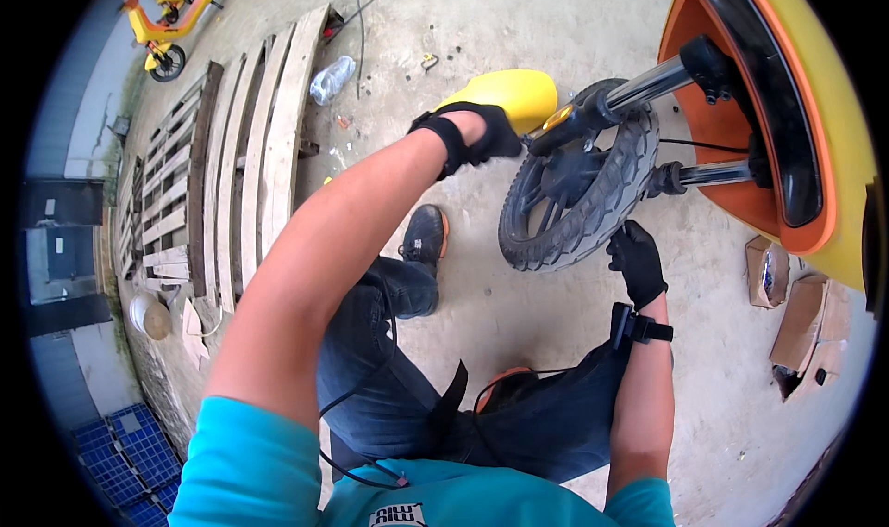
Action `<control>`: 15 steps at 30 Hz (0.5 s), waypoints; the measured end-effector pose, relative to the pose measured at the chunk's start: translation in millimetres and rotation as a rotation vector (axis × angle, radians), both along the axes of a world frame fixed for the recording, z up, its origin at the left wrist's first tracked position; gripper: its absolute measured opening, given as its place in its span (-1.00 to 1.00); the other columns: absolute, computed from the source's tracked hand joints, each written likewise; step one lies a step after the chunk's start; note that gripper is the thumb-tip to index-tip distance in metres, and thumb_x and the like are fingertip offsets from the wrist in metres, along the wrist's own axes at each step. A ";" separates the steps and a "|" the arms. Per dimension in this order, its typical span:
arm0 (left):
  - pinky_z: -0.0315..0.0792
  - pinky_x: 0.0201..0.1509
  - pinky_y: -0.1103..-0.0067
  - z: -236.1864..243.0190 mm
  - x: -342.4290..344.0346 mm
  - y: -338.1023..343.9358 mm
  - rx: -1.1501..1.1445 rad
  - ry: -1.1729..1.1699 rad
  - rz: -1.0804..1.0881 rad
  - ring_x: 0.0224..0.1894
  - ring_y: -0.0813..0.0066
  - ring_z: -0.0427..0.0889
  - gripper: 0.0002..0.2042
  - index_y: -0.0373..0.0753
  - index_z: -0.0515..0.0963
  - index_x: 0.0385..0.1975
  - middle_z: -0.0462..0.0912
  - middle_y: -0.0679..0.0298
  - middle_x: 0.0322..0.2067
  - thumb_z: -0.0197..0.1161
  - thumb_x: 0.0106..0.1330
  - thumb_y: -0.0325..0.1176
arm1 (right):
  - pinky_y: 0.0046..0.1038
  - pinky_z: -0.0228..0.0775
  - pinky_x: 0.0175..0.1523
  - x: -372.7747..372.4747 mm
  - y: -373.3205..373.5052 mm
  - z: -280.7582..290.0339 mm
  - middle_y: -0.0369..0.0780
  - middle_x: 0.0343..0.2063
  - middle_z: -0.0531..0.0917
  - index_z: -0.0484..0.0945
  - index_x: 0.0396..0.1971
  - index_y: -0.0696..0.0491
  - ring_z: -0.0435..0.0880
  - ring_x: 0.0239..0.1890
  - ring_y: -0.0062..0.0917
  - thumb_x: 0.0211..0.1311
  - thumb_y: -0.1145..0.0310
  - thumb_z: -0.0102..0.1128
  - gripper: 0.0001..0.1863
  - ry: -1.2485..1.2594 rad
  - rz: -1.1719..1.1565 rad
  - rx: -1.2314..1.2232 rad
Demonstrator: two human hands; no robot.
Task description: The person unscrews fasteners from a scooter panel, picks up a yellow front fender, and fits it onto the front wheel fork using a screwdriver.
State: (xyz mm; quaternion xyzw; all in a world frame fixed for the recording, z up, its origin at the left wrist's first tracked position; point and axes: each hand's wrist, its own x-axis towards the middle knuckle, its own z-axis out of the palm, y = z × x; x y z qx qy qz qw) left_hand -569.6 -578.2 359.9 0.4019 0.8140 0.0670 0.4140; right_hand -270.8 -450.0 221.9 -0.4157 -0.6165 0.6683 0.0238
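A front wheel with a knobbly black tyre (607, 207) sits between the two fork legs (653, 84) of a yellow and orange scooter (838, 92). My left hand (486, 138), in a black glove, is closed at the lower end of the far fork leg, by the wheel's hub. Its fingertips are hidden behind the back of the hand. My right hand (639, 263), also gloved in black, has its fingers curled close beside the tyre's near edge. Whatever it may hold is too small to make out. Behind my left hand a yellow curved plastic panel (519, 94) lies on the floor.
Wooden pallets (278, 129) lie on the left, with a crumpled clear plastic bottle (331, 81) beside them. Opened cardboard boxes (804, 328) stand at the right. Another yellow scooter (171, 27) is at the far left. My shoe (426, 235) rests near the wheel.
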 end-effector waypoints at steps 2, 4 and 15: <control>0.36 -0.57 0.51 -21.1 -29.1 -6.1 0.164 0.004 0.218 -0.66 0.44 0.48 -0.61 -0.26 0.64 -0.42 0.53 0.27 -0.65 0.30 0.22 0.02 | -0.58 0.34 -0.44 2.7 -1.5 -0.5 -0.35 -0.56 0.50 0.55 -0.31 0.04 0.47 -0.52 -0.68 0.43 0.07 0.10 -0.68 0.007 0.012 0.020; 0.47 -0.48 0.51 -60.2 -41.6 -14.8 0.144 -0.154 0.544 -0.55 0.42 0.57 -0.66 -0.28 0.63 -0.25 0.60 0.19 -0.51 0.33 0.25 -0.08 | -0.57 0.33 -0.45 3.4 -3.4 -0.1 -0.34 -0.56 0.51 0.54 -0.32 0.05 0.46 -0.55 -0.67 0.43 0.06 0.09 -0.67 0.018 0.030 0.028; 0.42 0.25 0.21 -230.5 -42.0 6.2 0.773 -1.028 1.549 0.20 0.00 0.44 -0.22 -0.09 0.20 0.37 0.28 -0.01 0.26 0.27 0.27 0.22 | -0.54 0.36 -0.42 8.1 -24.8 5.8 -0.32 -0.56 0.54 0.50 -0.37 0.06 0.49 -0.56 -0.65 0.40 0.22 0.06 -0.77 -0.028 0.037 0.034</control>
